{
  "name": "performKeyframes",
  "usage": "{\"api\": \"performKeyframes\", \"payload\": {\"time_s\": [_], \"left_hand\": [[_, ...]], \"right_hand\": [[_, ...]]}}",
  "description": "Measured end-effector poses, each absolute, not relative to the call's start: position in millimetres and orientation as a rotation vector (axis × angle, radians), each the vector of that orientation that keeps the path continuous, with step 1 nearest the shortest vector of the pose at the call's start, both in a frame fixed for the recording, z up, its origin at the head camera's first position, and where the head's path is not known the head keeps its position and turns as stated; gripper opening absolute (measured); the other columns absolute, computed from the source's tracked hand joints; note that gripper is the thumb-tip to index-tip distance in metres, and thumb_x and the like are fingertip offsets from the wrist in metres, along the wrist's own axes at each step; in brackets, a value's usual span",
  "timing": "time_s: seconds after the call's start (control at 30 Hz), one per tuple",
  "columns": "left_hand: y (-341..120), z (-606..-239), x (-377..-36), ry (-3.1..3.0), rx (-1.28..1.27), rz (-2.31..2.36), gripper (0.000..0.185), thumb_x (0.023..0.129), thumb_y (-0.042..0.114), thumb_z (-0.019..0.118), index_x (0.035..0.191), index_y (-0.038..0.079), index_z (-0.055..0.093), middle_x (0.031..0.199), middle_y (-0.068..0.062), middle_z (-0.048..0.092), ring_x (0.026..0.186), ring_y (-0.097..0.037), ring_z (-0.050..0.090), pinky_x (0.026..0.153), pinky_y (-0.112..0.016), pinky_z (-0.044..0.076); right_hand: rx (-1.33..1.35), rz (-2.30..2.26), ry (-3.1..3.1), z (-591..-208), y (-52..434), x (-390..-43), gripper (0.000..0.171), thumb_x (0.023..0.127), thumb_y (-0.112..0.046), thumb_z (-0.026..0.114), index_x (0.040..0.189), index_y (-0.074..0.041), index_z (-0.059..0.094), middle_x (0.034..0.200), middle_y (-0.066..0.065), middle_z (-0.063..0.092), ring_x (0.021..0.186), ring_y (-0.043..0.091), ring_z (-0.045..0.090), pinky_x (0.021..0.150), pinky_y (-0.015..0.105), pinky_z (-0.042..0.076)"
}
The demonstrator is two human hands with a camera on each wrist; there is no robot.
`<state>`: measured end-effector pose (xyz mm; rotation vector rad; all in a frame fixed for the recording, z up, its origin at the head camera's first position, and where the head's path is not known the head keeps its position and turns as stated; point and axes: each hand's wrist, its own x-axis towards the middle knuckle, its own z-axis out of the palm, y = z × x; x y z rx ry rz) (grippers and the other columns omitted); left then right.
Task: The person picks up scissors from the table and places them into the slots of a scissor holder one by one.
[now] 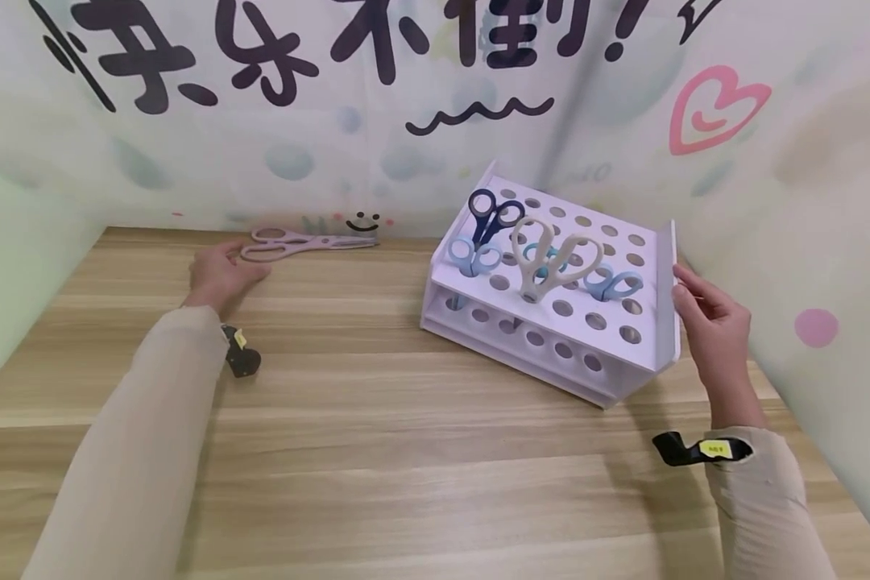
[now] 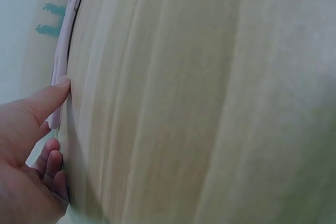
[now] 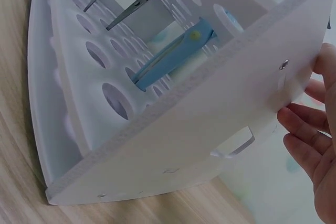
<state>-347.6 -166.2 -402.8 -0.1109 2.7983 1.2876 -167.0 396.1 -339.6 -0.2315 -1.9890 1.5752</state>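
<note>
In the head view my left hand (image 1: pixel 223 275) is at the handle end of pink scissors (image 1: pixel 308 242) lying along the table's back edge. Thumb and finger pinch the loops; the left wrist view shows the thumb on the near side of the scissors (image 2: pixel 64 51). My right hand (image 1: pixel 714 326) touches the outer side panel of a white rack (image 1: pixel 478 298) with loosely bent fingers (image 3: pixel 302 124). Standing in the rack's holes are dark blue scissors (image 1: pixel 484 229), large off-white scissors (image 1: pixel 536 286), teal scissors and two light blue pairs, one at the right (image 1: pixel 609 286).
The rack stands slanted on the wood-grain table (image 1: pixel 377 451), near the right wall. A printed backdrop (image 1: pixel 188 161) rises behind the table. The rack's side panel has a cut-out slot, and its lower shelf (image 1: pixel 551 366) has matching holes.
</note>
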Motion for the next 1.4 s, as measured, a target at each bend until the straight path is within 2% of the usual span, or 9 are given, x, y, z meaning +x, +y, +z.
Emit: {"api": "performKeyframes", "payload": {"time_s": [0.23, 0.4, 0.57, 0.73, 1.17, 1.4], "left_hand": [[-170.3, -402.9, -351.3, 2.781, -0.09, 1.256, 0.07, 0.082, 0.03, 0.068, 0.137, -0.001, 0.037, 0.125, -0.029, 0.045, 0.107, -0.039, 0.041, 0.091, -0.051, 0.035], [-170.4, -402.6, -353.7, 2.819, -0.085, 1.199, 0.066, 0.082, 0.029, 0.068, 0.131, -0.006, 0.042, 0.113, -0.026, 0.049, 0.096, -0.034, 0.043, 0.078, -0.039, 0.038], [-172.2, -404.2, -355.1, 2.872, -0.042, 1.177, 0.055, 0.083, 0.024, 0.066, 0.124, -0.008, 0.048, 0.105, -0.024, 0.051, 0.09, -0.031, 0.045, 0.069, -0.03, 0.035], [-174.1, -405.3, -355.5, 2.868, -0.028, 1.188, 0.051, 0.084, 0.025, 0.066, 0.121, -0.007, 0.05, 0.106, -0.024, 0.05, 0.092, -0.031, 0.045, 0.07, -0.031, 0.035], [-179.7, -402.0, -357.1, 2.765, -0.029, 1.287, 0.059, 0.082, 0.031, 0.069, 0.122, -0.006, 0.049, 0.109, -0.021, 0.05, 0.093, -0.027, 0.046, 0.076, -0.031, 0.039], [-182.4, -403.1, -356.2, 2.746, -0.009, 1.299, 0.062, 0.082, 0.035, 0.069, 0.122, -0.007, 0.047, 0.112, -0.024, 0.05, 0.098, -0.031, 0.047, 0.081, -0.035, 0.039]], "right_hand": [[-0.223, 1.585, -1.967, -339.2, 394.0, -168.3, 0.031, 0.085, -0.007, 0.063, 0.115, -0.003, 0.063, 0.099, -0.002, 0.065, 0.08, 0.01, 0.055, 0.066, 0.01, 0.047], [-0.23, 1.586, -1.969, -339.2, 393.3, -168.3, 0.031, 0.085, -0.008, 0.063, 0.115, -0.003, 0.063, 0.101, -0.002, 0.065, 0.081, 0.01, 0.056, 0.066, 0.01, 0.046], [-0.234, 1.579, -1.971, -338.2, 392.9, -168.4, 0.03, 0.085, -0.008, 0.063, 0.115, -0.004, 0.064, 0.102, -0.002, 0.065, 0.081, 0.01, 0.055, 0.067, 0.01, 0.046], [-0.23, 1.58, -1.978, -338.5, 393.1, -168.1, 0.03, 0.086, -0.008, 0.062, 0.116, -0.004, 0.063, 0.103, -0.002, 0.064, 0.082, 0.01, 0.055, 0.067, 0.009, 0.046], [-0.233, 1.59, -1.963, -339.8, 395.0, -168.6, 0.031, 0.086, -0.008, 0.062, 0.116, -0.003, 0.063, 0.104, -0.001, 0.064, 0.083, 0.011, 0.055, 0.067, 0.009, 0.047], [-0.229, 1.576, -1.966, -340.5, 394.9, -168.8, 0.03, 0.085, -0.007, 0.062, 0.115, -0.003, 0.063, 0.102, -0.001, 0.064, 0.082, 0.011, 0.055, 0.067, 0.01, 0.046]]}}
